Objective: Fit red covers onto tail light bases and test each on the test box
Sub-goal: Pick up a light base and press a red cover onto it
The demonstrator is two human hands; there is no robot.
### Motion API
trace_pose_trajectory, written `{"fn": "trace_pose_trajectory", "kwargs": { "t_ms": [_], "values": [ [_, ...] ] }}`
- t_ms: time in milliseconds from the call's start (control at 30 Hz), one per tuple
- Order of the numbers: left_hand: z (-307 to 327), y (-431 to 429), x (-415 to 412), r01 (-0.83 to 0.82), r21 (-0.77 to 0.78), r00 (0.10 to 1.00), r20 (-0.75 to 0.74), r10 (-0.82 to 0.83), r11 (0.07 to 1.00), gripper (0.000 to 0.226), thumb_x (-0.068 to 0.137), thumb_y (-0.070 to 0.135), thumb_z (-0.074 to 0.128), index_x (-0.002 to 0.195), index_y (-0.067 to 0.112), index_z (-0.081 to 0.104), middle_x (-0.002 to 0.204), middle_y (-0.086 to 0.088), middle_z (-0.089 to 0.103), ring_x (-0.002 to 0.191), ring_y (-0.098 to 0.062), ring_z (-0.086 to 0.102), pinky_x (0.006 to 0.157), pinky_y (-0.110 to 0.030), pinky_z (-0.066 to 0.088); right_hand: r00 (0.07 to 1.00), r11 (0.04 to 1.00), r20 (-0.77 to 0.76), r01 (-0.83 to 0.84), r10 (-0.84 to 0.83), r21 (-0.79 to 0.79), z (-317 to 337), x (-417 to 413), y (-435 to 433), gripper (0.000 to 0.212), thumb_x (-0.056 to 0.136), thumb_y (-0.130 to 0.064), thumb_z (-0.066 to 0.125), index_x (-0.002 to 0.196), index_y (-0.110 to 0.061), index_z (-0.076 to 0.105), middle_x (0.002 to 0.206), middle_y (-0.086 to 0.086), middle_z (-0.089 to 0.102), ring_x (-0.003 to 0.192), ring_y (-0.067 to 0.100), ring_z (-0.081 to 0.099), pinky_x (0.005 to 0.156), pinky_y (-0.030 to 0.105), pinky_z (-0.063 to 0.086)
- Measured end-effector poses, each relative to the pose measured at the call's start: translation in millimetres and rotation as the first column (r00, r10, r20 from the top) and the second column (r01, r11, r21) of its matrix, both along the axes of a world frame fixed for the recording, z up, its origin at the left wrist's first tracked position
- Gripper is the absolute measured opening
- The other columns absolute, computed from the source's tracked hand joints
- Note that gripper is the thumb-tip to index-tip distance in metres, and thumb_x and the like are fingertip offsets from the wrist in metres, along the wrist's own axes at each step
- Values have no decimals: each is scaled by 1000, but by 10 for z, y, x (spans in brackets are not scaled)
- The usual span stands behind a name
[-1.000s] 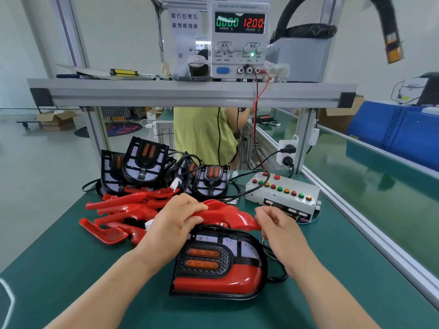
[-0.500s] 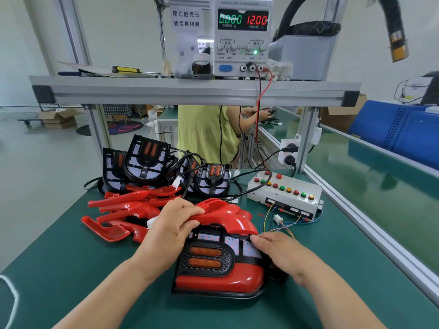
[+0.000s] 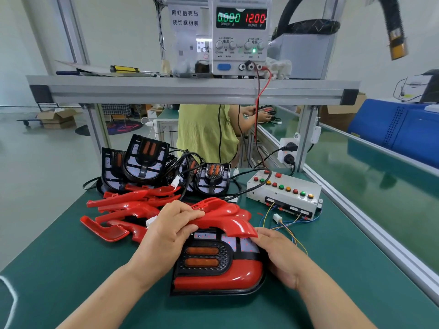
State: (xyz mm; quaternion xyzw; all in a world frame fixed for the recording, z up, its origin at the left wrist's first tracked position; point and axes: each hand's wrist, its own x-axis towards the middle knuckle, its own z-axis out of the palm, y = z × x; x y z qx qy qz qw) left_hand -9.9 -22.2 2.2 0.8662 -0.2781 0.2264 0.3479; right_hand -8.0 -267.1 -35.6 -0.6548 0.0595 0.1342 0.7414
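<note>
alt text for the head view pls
A left hand grips a red cover over a tail light base on a bench; the right hand rests on the base's right side. Spare covers, bases and a test box sit behind.

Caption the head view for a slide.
Left hand holds a red cover over a tail light base; right hand rests on its edge.

At least five tail light bases [image 3: 145,157], several overlapping red covers [image 3: 123,205], one test box [image 3: 282,189], two hands [image 3: 169,230] [image 3: 282,257]

Our right hand [image 3: 282,256] has left the wires [image 3: 288,224]; it now rests on the tail light base's [image 3: 206,257] right edge, fingertips [image 3: 260,232] touching the red cover [image 3: 237,227]. The white connector [image 3: 277,218] lies uncovered.
</note>
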Motion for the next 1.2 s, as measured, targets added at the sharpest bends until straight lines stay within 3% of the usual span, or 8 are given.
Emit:
{"fn": "trace_pose_trajectory", "kwargs": {
  "t_ms": [133, 433, 700, 867, 1033, 1100, 1200],
  "values": [
    [-27, 38, -23, 26, 51, 999, 19, -27, 998, 37, 90, -4, 66, 123, 12, 69, 100, 8, 55, 103, -12, 54, 95, -14, 41, 1000, 998, 25, -17, 16, 52, -13, 5, 7, 32, 97, -28, 58, 102, 1, 69, 106, 27, 70, 89, 31, 65, 89, 45, 51],
    [-37, 7, 10, 42, 112, 997, 57, -48, 993, 36, 86, -3, 71, 118, 12, 72, 96, 10, 55, 99, -5, 51, 95, -11, 37, 999, 994, 36, -25, 22, 104, -101, 27, -43, 42, 104, -25, 45, 117, 12, 61, 114, 29, 67, 103, 38, 64, 104, 57, 44],
    [-13, -23, -10, 52, 152, 995, 74, -63, 987, 36, 84, -3, 72, 117, 11, 73, 95, 8, 56, 95, -13, 56, 88, -28, 48, 998, 990, 50, -53, 47, 132, -101, 34, -54, 39, 104, -24, 45, 109, 5, 70, 112, 26, 70, 100, 36, 67, 100, 51, 49],
    [10, -21, -26, 79, 171, 991, 94, -96, 982, 37, 83, -3, 74, 117, 11, 73, 95, 10, 55, 92, -9, 54, 91, -19, 44, 998, 992, 49, -40, 35, 116, -121, 50, -55, 41, 103, -26, 47, 114, 9, 65, 114, 29, 68, 101, 37, 66, 102, 54, 47],
    [2, -31, -33, 74, 194, 992, 84, -91, 978, 36, 83, -3, 74, 116, 11, 73, 94, 6, 56, 90, -15, 56, 82, -37, 51, 999, 994, 35, -35, 32, 105, -130, 53, -59, 41, 103, -27, 47, 115, 8, 65, 116, 30, 66, 102, 37, 65, 103, 56, 46],
    [-11, -38, -24, 74, 198, 992, 83, -92, 977, 37, 82, -4, 75, 115, 11, 73, 94, 6, 56, 90, -13, 55, 87, -32, 49, 999, 994, 34, -35, 32, 101, -126, 51, -59, 41, 103, -27, 47, 114, 8, 65, 116, 29, 67, 102, 37, 65, 102, 55, 47],
    [-33, -40, -16, 72, 198, 991, 93, -92, 977, 39, 80, -5, 76, 114, 13, 74, 93, 7, 55, 90, -7, 52, 96, -14, 35, 999, 995, 32, -32, 29, 99, -128, 53, -57, 40, 103, -28, 48, 114, 7, 65, 115, 28, 68, 102, 37, 66, 101, 53, 48]
  ]
}}
